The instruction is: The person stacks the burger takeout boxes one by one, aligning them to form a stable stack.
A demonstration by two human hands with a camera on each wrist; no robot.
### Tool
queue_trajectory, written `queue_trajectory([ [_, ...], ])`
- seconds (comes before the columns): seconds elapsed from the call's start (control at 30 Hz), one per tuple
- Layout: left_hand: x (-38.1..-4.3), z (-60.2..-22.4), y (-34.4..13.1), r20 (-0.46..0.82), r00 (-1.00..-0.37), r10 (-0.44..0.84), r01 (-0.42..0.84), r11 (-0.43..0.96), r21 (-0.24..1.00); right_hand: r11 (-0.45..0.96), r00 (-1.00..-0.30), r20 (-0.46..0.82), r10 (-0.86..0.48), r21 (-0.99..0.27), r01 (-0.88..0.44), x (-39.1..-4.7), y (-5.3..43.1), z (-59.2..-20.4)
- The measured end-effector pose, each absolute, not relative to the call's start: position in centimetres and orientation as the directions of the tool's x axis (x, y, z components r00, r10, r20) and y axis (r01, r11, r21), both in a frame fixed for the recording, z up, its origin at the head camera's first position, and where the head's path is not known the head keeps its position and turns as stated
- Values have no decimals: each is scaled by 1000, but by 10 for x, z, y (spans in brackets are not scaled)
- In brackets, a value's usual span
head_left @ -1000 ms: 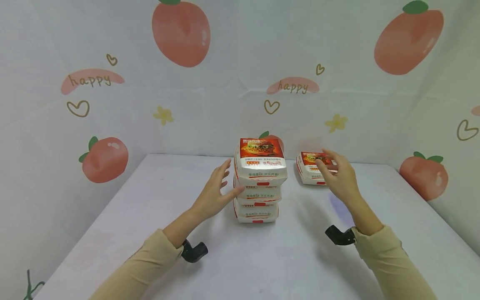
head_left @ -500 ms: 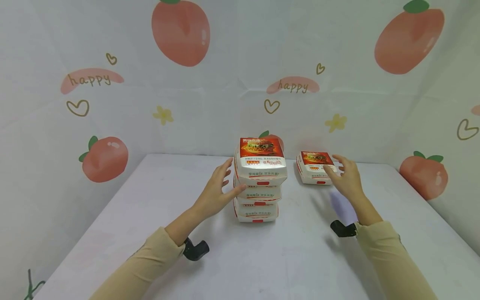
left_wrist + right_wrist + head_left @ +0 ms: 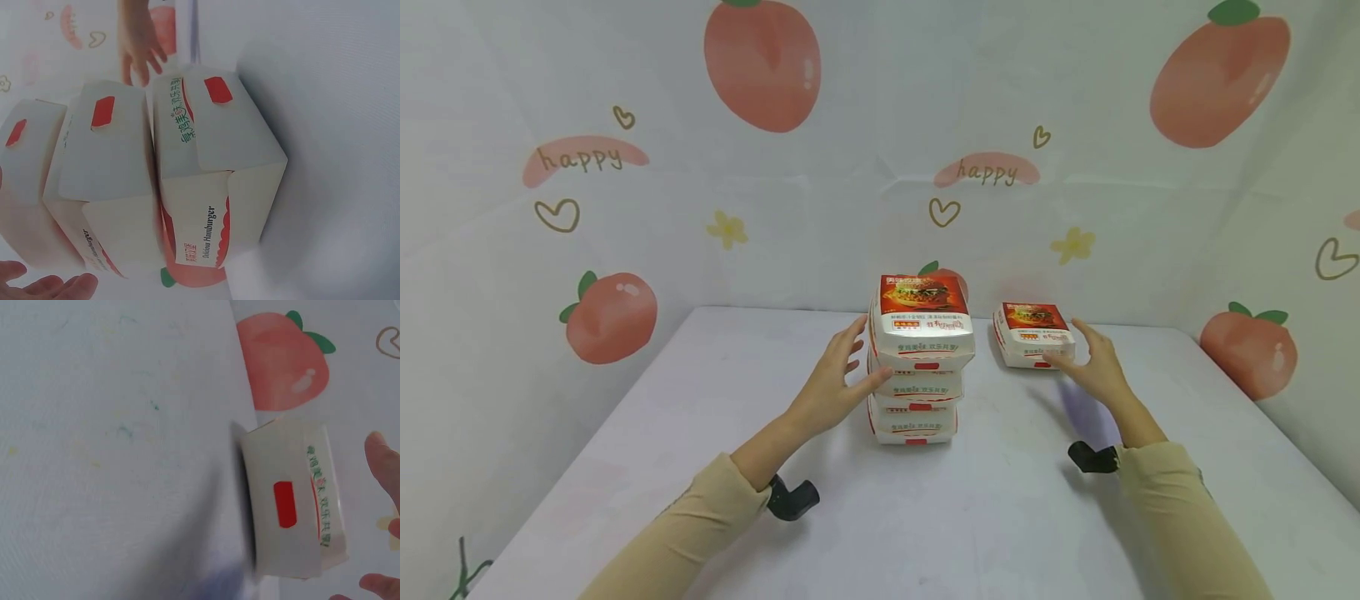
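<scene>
Three white-and-red hamburger boxes stand stacked near the middle of the table: a top box (image 3: 921,329), a middle box (image 3: 925,388) and a bottom box (image 3: 917,427). My left hand (image 3: 827,387) is at the left side of the stack, its thumb toward the front and its fingers loosely spread; whether it touches the upper boxes I cannot tell. Farther back on the right lies a single hamburger box (image 3: 1033,325), also seen as a box (image 3: 284,500) in the right wrist view. My right hand (image 3: 1097,371) reaches to its right side, fingers spread, without gripping it.
A white cloth covers the table (image 3: 955,517). Behind it rises a white backdrop (image 3: 850,200) printed with fruit, hearts and flowers. Black curved pieces (image 3: 793,500) stick out at both wrists. A green stringy thing (image 3: 463,571) shows at the lower left.
My right hand has moved from over the single box to its right side and lower. The left hand and the stack have stayed nearly still.
</scene>
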State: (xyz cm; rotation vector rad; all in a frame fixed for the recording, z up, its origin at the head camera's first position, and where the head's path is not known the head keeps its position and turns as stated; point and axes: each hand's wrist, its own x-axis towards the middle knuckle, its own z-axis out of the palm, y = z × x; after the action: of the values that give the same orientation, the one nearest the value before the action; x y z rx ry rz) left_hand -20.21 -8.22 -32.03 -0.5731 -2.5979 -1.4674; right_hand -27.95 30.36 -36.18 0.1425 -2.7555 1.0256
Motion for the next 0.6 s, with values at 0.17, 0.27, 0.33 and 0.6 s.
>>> queue_trajectory([
  [0.17, -203, -320, -81, 267, -924, 274, 370, 460, 807, 755, -984, 173, -32, -641, -137, -285, 307, -369],
  [0.27, -203, -320, -80, 266, -924, 275, 369, 460, 808, 755, -983, 181, -39, -640, -147, -287, 308, -373],
  [0.33, -203, -321, -79, 267, -924, 275, 370, 461, 807, 751, -980, 195, -43, -641, -161, -288, 308, -375],
  [0.6, -202, -321, -79, 278, -921, 274, 379, 459, 803, 724, -976, 213, -50, -665, -183, -293, 311, -383],
])
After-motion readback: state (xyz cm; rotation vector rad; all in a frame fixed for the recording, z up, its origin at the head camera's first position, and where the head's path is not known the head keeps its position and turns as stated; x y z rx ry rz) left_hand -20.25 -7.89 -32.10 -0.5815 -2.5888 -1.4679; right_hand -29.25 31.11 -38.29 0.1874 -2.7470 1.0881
